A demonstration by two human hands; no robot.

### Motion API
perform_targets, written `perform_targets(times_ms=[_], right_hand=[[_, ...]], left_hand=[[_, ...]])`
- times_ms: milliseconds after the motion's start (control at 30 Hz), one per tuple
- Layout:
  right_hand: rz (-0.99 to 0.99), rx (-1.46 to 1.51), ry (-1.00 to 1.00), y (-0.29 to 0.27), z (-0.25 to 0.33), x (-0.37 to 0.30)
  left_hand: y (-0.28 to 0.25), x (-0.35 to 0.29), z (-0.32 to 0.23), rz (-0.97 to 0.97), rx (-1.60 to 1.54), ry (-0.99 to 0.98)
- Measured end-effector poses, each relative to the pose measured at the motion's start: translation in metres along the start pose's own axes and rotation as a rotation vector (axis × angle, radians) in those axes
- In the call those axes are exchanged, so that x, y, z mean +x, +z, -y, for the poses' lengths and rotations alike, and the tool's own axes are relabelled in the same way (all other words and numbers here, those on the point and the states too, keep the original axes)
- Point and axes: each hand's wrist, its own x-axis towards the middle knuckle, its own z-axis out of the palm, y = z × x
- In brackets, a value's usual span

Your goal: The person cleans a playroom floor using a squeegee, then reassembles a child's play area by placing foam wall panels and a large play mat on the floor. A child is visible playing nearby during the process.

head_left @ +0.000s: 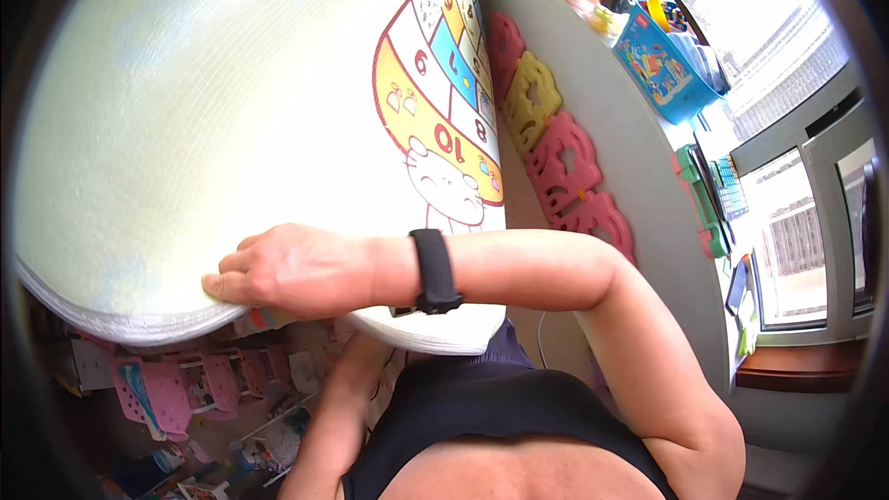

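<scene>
Across the upper left of the head view a large cream play mat (231,111) is being held up, filling most of the picture; its printed side, with a cartoon cat and coloured number squares, is showing along the right part, while the rest is plain textured foam; the lower edge is curving in a folded or rolled lip just above the person's chest. The right hand (278,270), wearing a black wristband (435,270), is reaching across the body and gripping that lower edge, fingers curled over the rim and thumb pressing at the left; the left hand is lying hidden behind the mat, only its forearm (338,407) rising from below, so whether it is closed on anything cannot be told. Behind the mat a grey wall panel (602,130) is carrying pink and yellow foam shapes (556,148); a blue bin (662,65) of toys is sitting on the ledge above, by the window (796,241). Below, pink plastic chairs (167,389) and scattered toys are lying on the floor. Judging from this, the mat is already lifted off the floor and standing roughly upright; it is not yet set down, folded away or leaned anywhere, so the handling looks to be about midway.
</scene>
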Motion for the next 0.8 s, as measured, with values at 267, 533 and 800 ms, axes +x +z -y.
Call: perform_targets(times_ms=[267, 533, 800], right_hand=[[-0.028, 0.206, 0.142, 0.093, -0.042, -0.034], [0.072, 0.235, 0.131, 0.128, -0.033, -0.06], [0.079, 0.111, 0.26, 0.095, -0.023, -0.065]], left_hand=[[-0.062, -0.191, -0.122, 0.115, -0.634, 0.255], [-0.125, -0.223, -0.204, -1.373, -0.515, 0.462], [-0.3, -0.242, -0.237, -1.241, -0.288, 0.277]])
